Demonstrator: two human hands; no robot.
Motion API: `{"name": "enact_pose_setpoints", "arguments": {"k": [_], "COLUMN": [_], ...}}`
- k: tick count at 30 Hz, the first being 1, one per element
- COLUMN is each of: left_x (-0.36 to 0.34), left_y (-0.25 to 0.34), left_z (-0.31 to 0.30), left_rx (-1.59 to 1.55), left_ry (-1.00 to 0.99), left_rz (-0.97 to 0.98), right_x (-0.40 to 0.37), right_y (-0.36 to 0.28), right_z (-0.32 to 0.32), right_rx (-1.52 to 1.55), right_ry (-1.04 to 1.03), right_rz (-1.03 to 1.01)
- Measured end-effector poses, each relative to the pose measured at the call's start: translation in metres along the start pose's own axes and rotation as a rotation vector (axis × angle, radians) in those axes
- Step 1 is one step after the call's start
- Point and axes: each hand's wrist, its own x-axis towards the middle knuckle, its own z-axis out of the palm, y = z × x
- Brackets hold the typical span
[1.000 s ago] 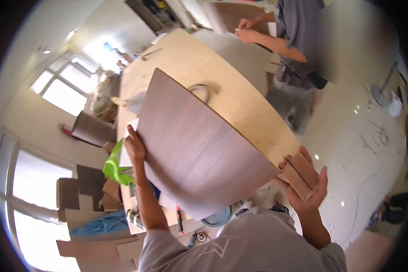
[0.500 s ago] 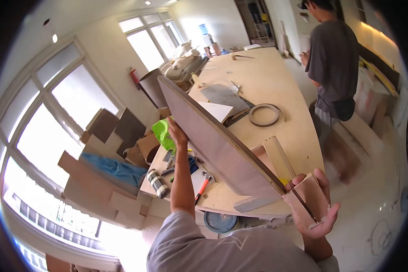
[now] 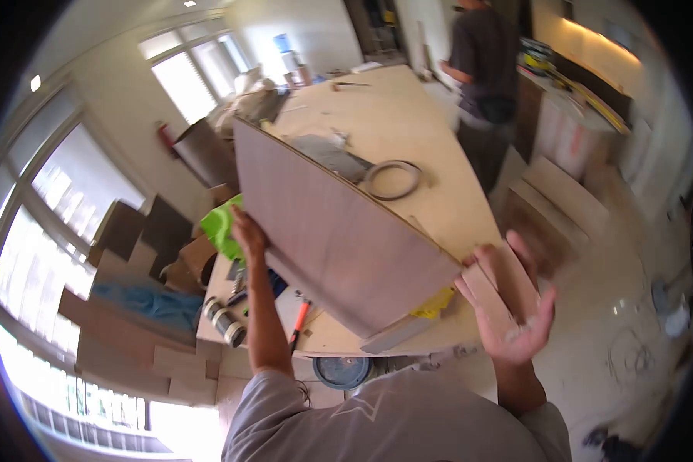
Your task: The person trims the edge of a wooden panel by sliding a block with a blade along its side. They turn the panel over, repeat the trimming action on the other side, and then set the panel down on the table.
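Observation:
A flat wooden panel [image 3: 339, 223] with a pale greyish-brown face stands tilted over the near end of the table. My left hand [image 3: 248, 232] grips its left edge, beside a bright green plastic bag [image 3: 223, 225]. In my right hand [image 3: 543, 312] is a folded, tan piece of sandpaper [image 3: 502, 289], lying across the palm with the thumb spread away. That hand is right at the panel's right corner. Below the panel lie an orange-handled hammer [image 3: 300, 319], a grey strip [image 3: 396, 333] and something yellow [image 3: 436, 302].
On the long plywood table [image 3: 439, 185] lie a roll of edge banding [image 3: 393, 180] and a grey sheet [image 3: 331, 156]. A striped cylinder [image 3: 225, 322] rests at the near left corner. Cardboard [image 3: 131, 327] fills the left. Another person [image 3: 485, 69] stands beyond the table's right side.
The panel has tilted so more of its broad face shows. My right hand and the sandpaper have shifted up in view. The other person has stepped farther off, and the view has turned right.

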Motion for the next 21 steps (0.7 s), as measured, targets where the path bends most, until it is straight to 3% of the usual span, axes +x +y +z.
{"name": "enact_pose_setpoints", "arguments": {"k": [1,4,8,14,18,21], "left_x": [-0.002,0.002,0.0,-0.028,-0.082,-0.098], "left_y": [-0.001,0.059,0.116,0.088,0.074,0.025], "left_z": [0.009,0.008,0.045,0.112,0.096,0.092], "left_rx": [0.131,0.169,0.259,0.434,0.445,0.473], "left_ry": [-0.013,-0.26,-0.436,-0.923,-1.013,-1.015], "left_rz": [0.076,-0.09,0.107,0.065,-0.088,-0.136], "right_x": [0.004,0.016,0.026,0.012,-0.015,-0.025], "right_y": [-0.001,-0.006,-0.009,-0.014,0.002,0.014], "right_z": [-0.009,-0.036,-0.073,-0.093,-0.115,-0.126], "right_rx": [0.061,0.242,0.296,0.263,0.245,0.24], "right_ry": [0.064,0.32,0.436,0.575,0.729,0.791], "right_rz": [0.015,0.043,0.042,0.012,0.026,0.072]}}
